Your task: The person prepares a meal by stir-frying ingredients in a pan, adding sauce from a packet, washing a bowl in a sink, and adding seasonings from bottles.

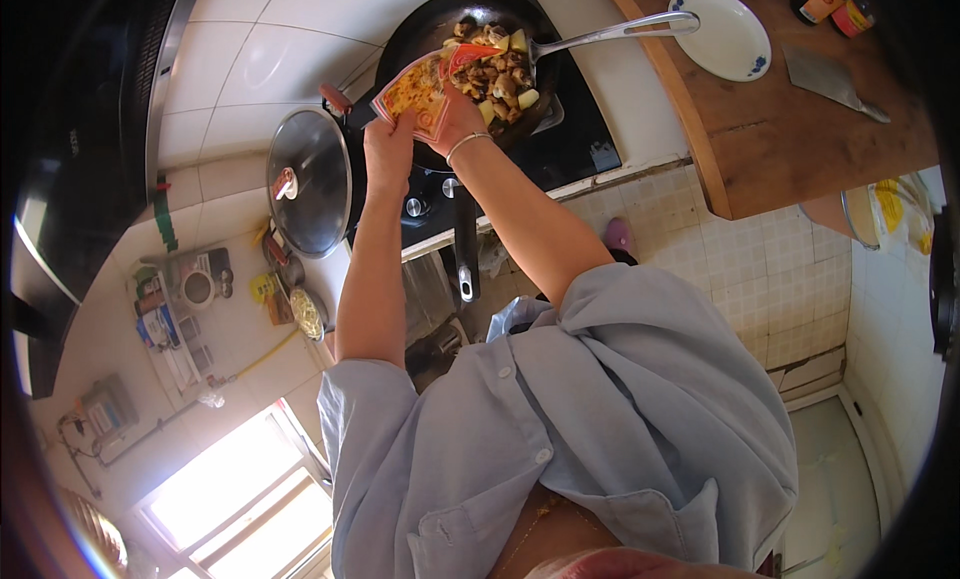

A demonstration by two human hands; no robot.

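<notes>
Both my hands grip a printed seasoning packet point(414, 91) over the near left side of a black wok point(420, 28). My left hand point(388, 148) pinches its lower left edge, while my right hand point(460, 118), with a bangle at the wrist, holds its right side. The packet's red-edged corner reaches over browned meat pieces and pale potato chunks point(499, 80) in the wok. A metal spatula point(615, 35) rests in the food, its handle pointing right. Whether anything is coming out of the packet cannot be seen.
A glass lid point(311, 181) stands left of the black gas stove point(581, 129). The wok's handle point(466, 256) points towards me. On the wooden counter point(750, 151) at right are a white plate point(720, 35), a cleaver point(825, 76) and sauce bottles point(819, 0). A range hood point(90, 114) hangs at left.
</notes>
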